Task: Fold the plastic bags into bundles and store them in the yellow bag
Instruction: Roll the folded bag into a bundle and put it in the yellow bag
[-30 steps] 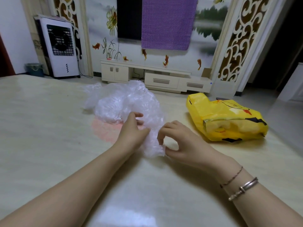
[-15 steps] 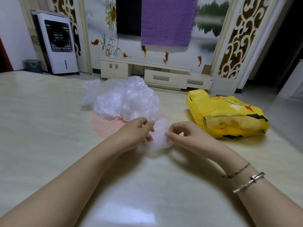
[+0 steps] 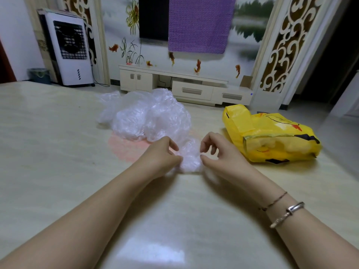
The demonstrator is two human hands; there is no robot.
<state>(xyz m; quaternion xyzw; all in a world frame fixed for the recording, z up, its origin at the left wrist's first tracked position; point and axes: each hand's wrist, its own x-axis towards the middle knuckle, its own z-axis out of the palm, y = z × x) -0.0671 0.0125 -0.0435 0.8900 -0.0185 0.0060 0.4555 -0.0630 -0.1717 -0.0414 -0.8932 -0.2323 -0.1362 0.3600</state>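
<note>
Left hand: the left hand (image 3: 160, 155) sits at the near left edge of the clear plastic bag (image 3: 191, 157); its fingers are curled and its thumb and forefinger pinch the film.
Right hand: the right hand (image 3: 220, 152) meets the same bag from the other side; thumb and forefinger tips close on the plastic while the other fingers arch loosely above it.
Bag in hand: a small crumpled wad on the table (image 3: 48, 152), between the two hands; it looks partly gathered, not yet a tight bundle.
Pile: more clear bags lie in a loose heap (image 3: 147, 117) just behind the hands; a pink bag (image 3: 124, 147) shows flat beneath it.
Yellow bag: the yellow bag (image 3: 272, 136) lies on its side to the right, near the right hand but apart from it; it bulges, though its contents cannot be made out.
Handling: the film should be very light, limp and slippery; it will likely spring open if released, so it wants pinching at the edges and pressing flat against the table; tearing seems a small risk.
</note>
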